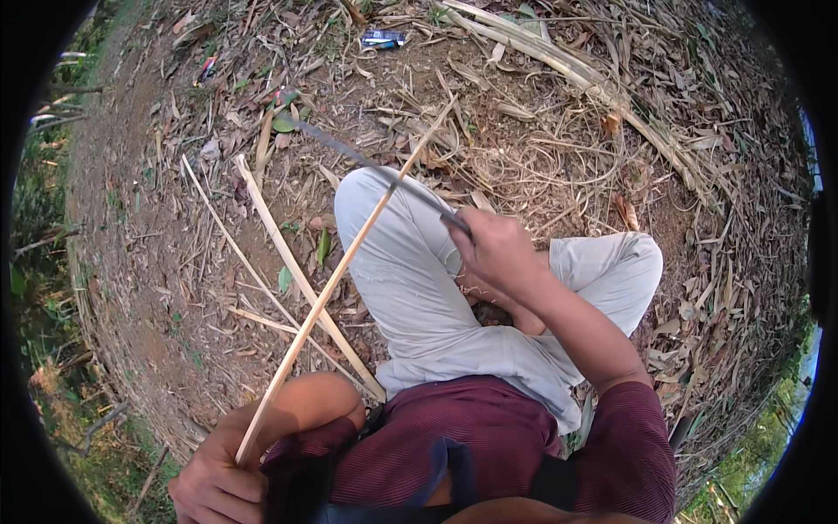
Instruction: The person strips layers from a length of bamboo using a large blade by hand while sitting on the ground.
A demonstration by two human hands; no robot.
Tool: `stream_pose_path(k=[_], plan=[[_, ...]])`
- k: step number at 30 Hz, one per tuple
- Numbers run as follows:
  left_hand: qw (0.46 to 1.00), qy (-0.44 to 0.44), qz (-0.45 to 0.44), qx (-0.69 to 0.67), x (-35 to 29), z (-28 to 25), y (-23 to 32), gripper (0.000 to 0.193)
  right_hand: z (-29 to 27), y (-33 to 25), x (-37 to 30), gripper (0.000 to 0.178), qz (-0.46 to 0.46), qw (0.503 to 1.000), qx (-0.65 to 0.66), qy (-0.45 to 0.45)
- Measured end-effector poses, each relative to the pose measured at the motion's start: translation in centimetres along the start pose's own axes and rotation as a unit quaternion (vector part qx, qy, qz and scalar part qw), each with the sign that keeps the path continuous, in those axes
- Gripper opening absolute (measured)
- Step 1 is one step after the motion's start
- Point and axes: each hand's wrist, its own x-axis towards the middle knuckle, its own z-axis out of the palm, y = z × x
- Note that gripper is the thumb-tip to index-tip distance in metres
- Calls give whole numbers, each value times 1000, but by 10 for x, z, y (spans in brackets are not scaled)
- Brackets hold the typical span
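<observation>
My left hand [218, 483], low at the left beside my hip, is closed round the lower end of a long pale bamboo strip [347, 255]. The strip slants up and away to the right, past my raised left knee. In front of my lap, my right hand [497, 249] grips a knife [429, 200] whose handle is mostly hidden in the fist. Its long, narrow dark blade points away to the left and crosses the strip above the knee. Whether the blade touches the strip I cannot tell.
More split strips [292, 253] lie on the ground to my left. A bundle of long pale strips [580, 70] lies at the far right. Curly shavings [550, 162] and dry leaves cover the soil, with a blue wrapper [382, 38] far ahead. My legs [419, 279] are folded close in front.
</observation>
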Motion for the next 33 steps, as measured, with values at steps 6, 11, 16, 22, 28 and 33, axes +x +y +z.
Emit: stream_pose_path(k=[6,11,16,22,28,33], plan=[[996,76,20,39,-5,-8,13,39,19,154,50,38,245,957,-135,-73],[970,211,19,121,-34,-26,48,41,26,133,-14,40,265,958,-102,-45],[875,392,28,281,-51,-46,70,44,29,116,-39,38,261,960,-95,23],[678,634,30,372,-87,-43,105,48,39,119,-40,39,249,961,-122,7],[674,639,54,367,-109,-6,146,47,39,106,-57,39,201,967,-155,-5],[600,749,49,276,-173,7,151,47,34,90,-66,38,203,967,-155,-5]])
